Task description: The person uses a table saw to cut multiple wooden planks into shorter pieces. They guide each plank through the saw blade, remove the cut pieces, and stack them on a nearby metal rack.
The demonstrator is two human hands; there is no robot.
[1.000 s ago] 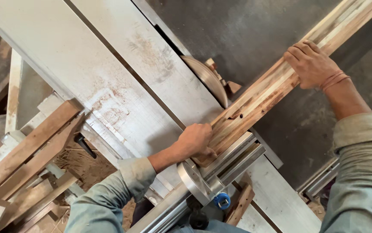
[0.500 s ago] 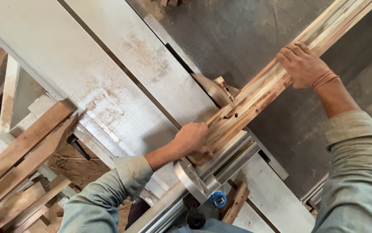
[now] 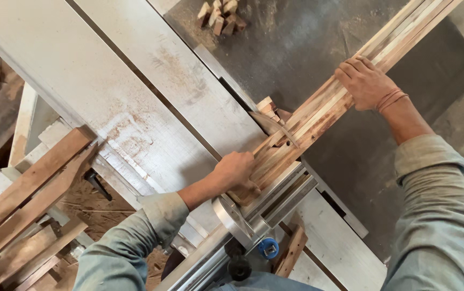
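A person's left hand (image 3: 236,170) clamps the near end and the right hand (image 3: 365,82) grips farther up a bundle of wooden strips (image 3: 318,110) lying across the saw table (image 3: 135,70), now pushed further onto the blade (image 3: 274,127) than a second ago.

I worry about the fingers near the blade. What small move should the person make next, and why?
Probably slide the left hand back along the bundle of wooden strips, away from the saw blade. That hand grips the near end close to the blade, while the right hand already holds the bundle farther along.
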